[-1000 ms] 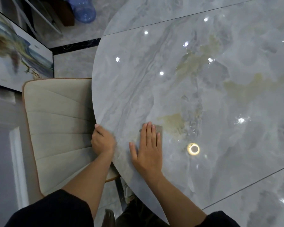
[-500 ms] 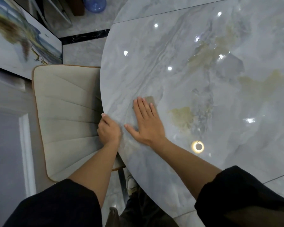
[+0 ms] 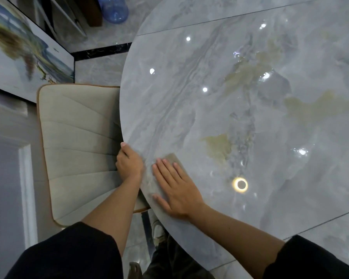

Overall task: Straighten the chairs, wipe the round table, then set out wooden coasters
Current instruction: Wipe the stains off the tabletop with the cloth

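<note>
A: Hands?
B: Right hand point(image 3: 175, 188) flat, fingers straight and together, pressing a grey-beige cloth point(image 3: 172, 157) on the round table point(image 3: 189, 97) close to its near-left rim. Only a corner of the cloth shows past the fingertips. Left hand point(image 3: 129, 163) just beside it, curled over the table's rim, thumb on top.

A: Table surface?
B: Glossy grey marble pattern, ochre patches, bright light spots. A ring-shaped reflection point(image 3: 239, 184) to the right of the right hand.

A: Chair?
B: One chair point(image 3: 77, 137), beige upholstery with tan piping, on the left, its seat partly tucked under the table edge by the left hand.

A: Further out? Any writing?
B: A shoe point(image 3: 158, 230) on the floor below the rim. Framed picture point(image 3: 24, 57) at far left, with a small dark mark too small to read. Blue bottle point(image 3: 114, 9) on the floor at top.
</note>
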